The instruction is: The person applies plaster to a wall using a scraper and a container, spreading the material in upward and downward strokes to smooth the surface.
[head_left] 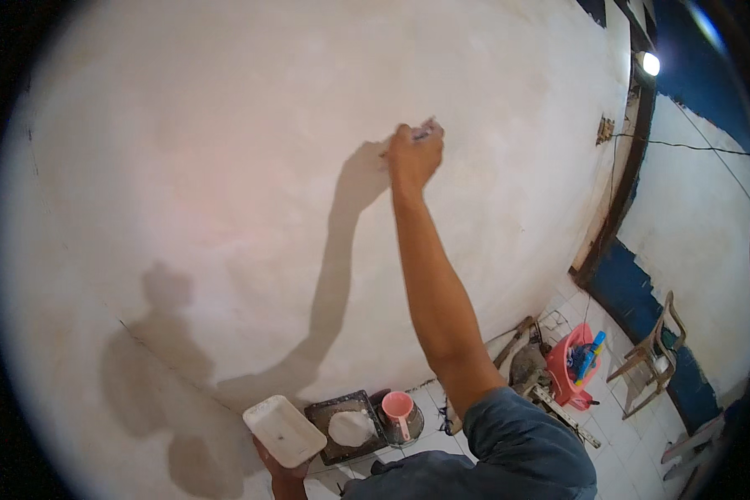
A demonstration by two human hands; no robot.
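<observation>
My right arm reaches up to a pale plastered wall (250, 108). At its end, my right hand (415, 158) is closed at the wall's surface. A bit of something small and whitish with dark marks (426, 130) shows among the fingers; its kind is too unclear to name. Low in the view, my left hand (287, 477) grips a shallow white rectangular tray (285, 431) from below and the side. Some of its fingers are hidden behind the tray, which is tilted and has a small dark mark inside.
On the tiled floor below are a black tub (321, 414) with a whitish mass in it and a pink dipper (397, 406). Tools and a pink basin (565, 367) lie farther right, near a chair (652, 362). A lamp (648, 63) shines at upper right; a cable (683, 145) hangs across.
</observation>
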